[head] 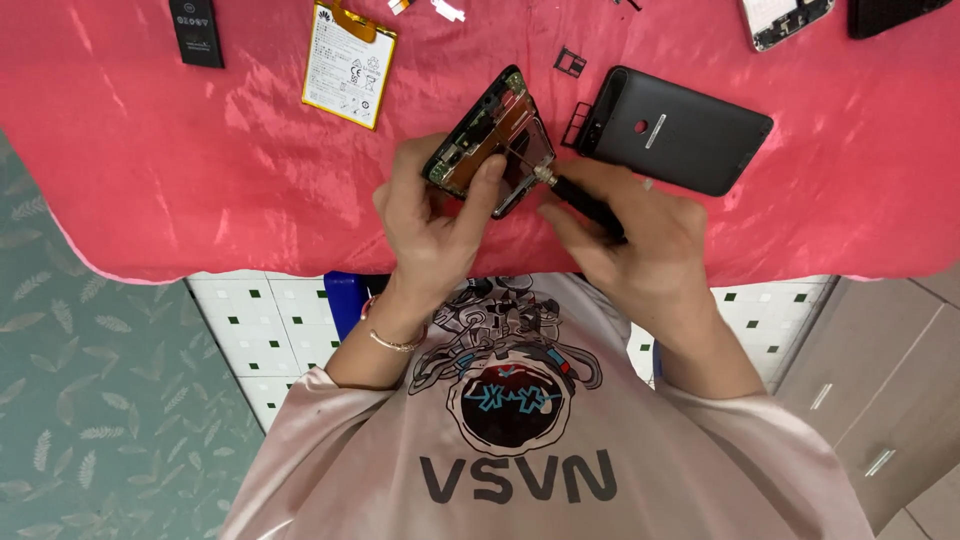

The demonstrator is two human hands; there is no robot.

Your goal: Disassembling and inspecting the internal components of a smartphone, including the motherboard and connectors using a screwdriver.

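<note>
Head view shows the left hand [432, 215] clamped on an opened phone [490, 140] tilted above the red-covered counter [200, 180], while the right hand [640, 240] grips a screwdriver [580, 200] touching it, just beside the black back cover [685, 130].

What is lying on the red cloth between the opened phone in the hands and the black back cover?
Head view: a small black card tray lies between the opened phone and the black back cover.

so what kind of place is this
Probably a phone repair bench. An opened phone is held in the left hand while the right hand works a screwdriver into it; a loose battery and a detached back cover lie on the red cloth.
</note>
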